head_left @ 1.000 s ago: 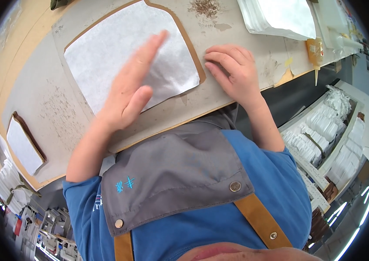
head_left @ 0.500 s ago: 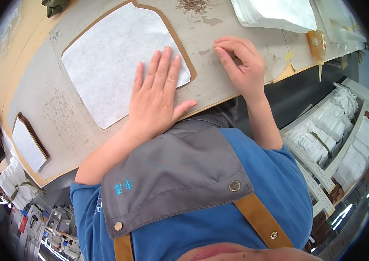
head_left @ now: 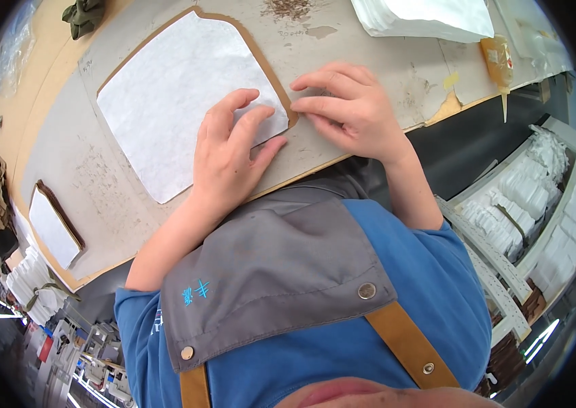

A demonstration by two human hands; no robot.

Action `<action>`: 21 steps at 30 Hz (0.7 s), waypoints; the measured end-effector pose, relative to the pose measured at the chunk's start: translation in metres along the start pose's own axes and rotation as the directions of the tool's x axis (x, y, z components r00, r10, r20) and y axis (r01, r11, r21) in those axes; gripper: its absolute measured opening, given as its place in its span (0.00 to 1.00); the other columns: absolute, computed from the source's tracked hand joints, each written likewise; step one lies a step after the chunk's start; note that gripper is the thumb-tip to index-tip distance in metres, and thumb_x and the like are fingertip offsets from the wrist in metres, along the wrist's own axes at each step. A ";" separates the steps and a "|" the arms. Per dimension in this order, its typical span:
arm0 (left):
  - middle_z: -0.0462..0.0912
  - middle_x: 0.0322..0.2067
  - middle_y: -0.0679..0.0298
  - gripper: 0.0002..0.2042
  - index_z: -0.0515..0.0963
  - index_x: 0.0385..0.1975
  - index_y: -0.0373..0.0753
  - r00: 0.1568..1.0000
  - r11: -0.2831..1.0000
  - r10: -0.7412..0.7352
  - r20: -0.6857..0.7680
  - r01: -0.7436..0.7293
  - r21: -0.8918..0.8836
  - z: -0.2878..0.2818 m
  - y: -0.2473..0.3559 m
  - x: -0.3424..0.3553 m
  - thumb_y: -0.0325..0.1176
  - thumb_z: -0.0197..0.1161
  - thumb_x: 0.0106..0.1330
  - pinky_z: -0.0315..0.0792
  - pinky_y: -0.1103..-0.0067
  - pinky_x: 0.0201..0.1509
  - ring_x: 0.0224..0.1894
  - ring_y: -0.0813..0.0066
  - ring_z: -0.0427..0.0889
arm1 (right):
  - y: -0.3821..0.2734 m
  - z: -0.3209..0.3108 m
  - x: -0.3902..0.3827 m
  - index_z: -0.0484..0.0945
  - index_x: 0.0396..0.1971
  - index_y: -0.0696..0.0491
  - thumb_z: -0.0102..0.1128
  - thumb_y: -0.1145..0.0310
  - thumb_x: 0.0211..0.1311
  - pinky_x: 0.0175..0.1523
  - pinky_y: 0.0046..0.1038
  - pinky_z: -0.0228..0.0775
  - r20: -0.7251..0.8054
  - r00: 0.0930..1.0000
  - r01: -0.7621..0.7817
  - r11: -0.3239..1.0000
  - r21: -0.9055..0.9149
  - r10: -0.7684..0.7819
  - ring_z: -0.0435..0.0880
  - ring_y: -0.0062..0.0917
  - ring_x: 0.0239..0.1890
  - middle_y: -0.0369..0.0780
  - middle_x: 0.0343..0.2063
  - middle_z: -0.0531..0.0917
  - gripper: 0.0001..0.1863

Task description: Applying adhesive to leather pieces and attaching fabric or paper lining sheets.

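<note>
A white sheet (head_left: 179,102) with rounded upper corners lies on a slightly larger brown piece, whose brown edge (head_left: 269,71) shows along the top and right. My left hand (head_left: 228,146) is over the sheet's lower right part, fingers bent and apart, thumb stretched toward the near edge. Nothing shows in it. My right hand (head_left: 349,109) is just right of the sheet's lower right corner. Its fingers are bent and spread, with one fingertip at the brown edge. I see nothing held there.
A stack of white sheets (head_left: 424,19) lies at the far right of the grey worktable (head_left: 97,160), beside an amber bottle with a nozzle (head_left: 498,61). A small white-topped brown stack (head_left: 53,228) sits at the left. White bundles (head_left: 505,204) fill a rack at the right.
My left hand has lifted from lying flat on the sheet, and its fingers have bent. My right hand has moved left to the sheet's edge, its fingers now more spread.
</note>
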State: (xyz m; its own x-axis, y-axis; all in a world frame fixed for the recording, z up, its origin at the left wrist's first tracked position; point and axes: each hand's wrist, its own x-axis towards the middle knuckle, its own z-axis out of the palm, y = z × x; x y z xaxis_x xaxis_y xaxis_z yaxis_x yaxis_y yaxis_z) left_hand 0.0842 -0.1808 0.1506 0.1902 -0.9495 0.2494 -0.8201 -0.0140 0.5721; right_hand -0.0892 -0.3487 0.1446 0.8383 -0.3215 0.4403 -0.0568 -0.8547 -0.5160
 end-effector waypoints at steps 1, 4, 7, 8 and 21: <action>0.76 0.57 0.55 0.21 0.81 0.46 0.39 0.999 0.999 0.033 -0.041 -0.033 -0.012 0.001 0.000 0.000 0.26 0.79 0.50 0.78 0.69 0.53 0.55 0.59 0.79 | -0.001 0.000 0.000 0.86 0.31 0.45 0.70 0.70 0.52 0.49 0.30 0.71 -0.003 1.000 -0.001 1.000 0.000 0.001 0.83 0.25 0.48 0.27 0.45 0.86 0.06; 0.80 0.52 0.57 0.15 0.83 0.40 0.38 0.994 0.996 0.084 -0.074 -0.085 -0.016 0.001 0.000 -0.001 0.23 0.77 0.52 0.79 0.71 0.50 0.50 0.60 0.81 | -0.004 0.001 -0.001 0.85 0.29 0.44 0.70 0.68 0.53 0.51 0.31 0.71 0.020 1.000 -0.017 1.000 -0.022 0.017 0.82 0.24 0.49 0.26 0.45 0.85 0.04; 0.82 0.49 0.58 0.12 0.83 0.36 0.37 0.991 0.994 0.111 -0.071 -0.112 -0.004 0.002 0.003 0.000 0.22 0.76 0.52 0.80 0.71 0.48 0.47 0.61 0.83 | -0.003 0.002 -0.001 0.85 0.29 0.45 0.71 0.66 0.53 0.50 0.31 0.71 0.008 1.000 -0.004 1.000 -0.029 0.004 0.82 0.25 0.49 0.25 0.45 0.85 0.04; 0.82 0.49 0.58 0.12 0.83 0.36 0.37 0.991 0.994 0.110 -0.071 -0.111 -0.003 0.003 0.001 0.000 0.22 0.76 0.52 0.80 0.71 0.48 0.47 0.61 0.83 | -0.003 0.003 -0.001 0.85 0.28 0.45 0.71 0.66 0.53 0.50 0.31 0.71 0.007 1.000 0.002 0.999 -0.036 -0.002 0.82 0.24 0.49 0.25 0.45 0.85 0.04; 0.79 0.51 0.60 0.03 0.77 0.40 0.35 0.929 0.489 -0.364 0.061 0.247 -0.837 -0.014 -0.025 -0.008 0.20 0.59 0.70 0.72 0.80 0.51 0.49 0.79 0.76 | -0.002 0.004 0.002 0.85 0.30 0.45 0.73 0.65 0.54 0.51 0.30 0.71 0.022 1.000 0.007 0.999 -0.048 -0.006 0.82 0.22 0.48 0.26 0.43 0.85 0.05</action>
State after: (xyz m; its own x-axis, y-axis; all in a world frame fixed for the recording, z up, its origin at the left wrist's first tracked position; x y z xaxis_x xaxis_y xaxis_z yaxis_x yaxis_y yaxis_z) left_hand 0.1110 -0.1686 0.1452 0.4421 -0.8966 -0.0241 0.0973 0.0212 0.9950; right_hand -0.0853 -0.3462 0.1435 0.8504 -0.3075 0.4268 -0.0772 -0.8755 -0.4770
